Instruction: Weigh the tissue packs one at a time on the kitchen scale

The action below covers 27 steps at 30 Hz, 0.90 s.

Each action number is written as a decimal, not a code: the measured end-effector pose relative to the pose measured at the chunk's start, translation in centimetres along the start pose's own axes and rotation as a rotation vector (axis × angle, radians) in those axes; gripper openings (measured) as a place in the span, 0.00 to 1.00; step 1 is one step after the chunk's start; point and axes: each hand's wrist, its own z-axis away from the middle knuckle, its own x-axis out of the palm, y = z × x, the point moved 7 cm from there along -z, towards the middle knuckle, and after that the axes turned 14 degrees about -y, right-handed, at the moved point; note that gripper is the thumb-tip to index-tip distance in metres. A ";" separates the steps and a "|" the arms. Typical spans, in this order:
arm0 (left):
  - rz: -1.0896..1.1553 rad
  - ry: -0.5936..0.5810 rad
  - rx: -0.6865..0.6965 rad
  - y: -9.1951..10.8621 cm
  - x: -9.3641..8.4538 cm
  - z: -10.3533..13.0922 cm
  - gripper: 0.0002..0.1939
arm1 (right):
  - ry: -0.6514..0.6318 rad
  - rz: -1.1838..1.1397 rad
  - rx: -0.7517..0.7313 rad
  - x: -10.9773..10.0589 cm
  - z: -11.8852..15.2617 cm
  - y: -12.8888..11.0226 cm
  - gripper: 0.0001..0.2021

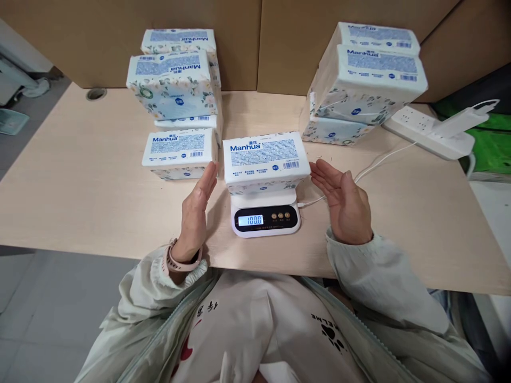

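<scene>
A pack of tissues (265,159) in white and blue wrapping rests on a small white digital scale (265,229), whose lit display shows what looks like 100.0. My left hand (195,213) is held upright to the left of the pack, fingers stretched out, palm facing it and a gap between. On the other side my right hand (345,199) has its fingers extended towards the pack's right edge, near it or just touching; I cannot tell which. Neither hand grips anything. Just beyond my left fingertips lies another tissue pack (179,151).
Stacked tissue packs (171,85) stand at the back left, and more stacked packs (369,80) at the back right. A white power strip (429,130) lies on the right, with a cable (373,166) running to the scale. Cardboard (239,48) walls the table's (99,197) rear.
</scene>
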 end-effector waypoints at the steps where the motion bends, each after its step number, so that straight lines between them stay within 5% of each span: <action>1: -0.005 0.001 0.001 0.1 0.0 0.0 0.31 | -0.002 -0.005 0.002 0.0 0.0 0.0 0.28; 27: -0.018 0.073 0.012 0.5 -0.2 -0.1 0.29 | -0.037 0.014 0.012 0.2 0.1 0.0 0.28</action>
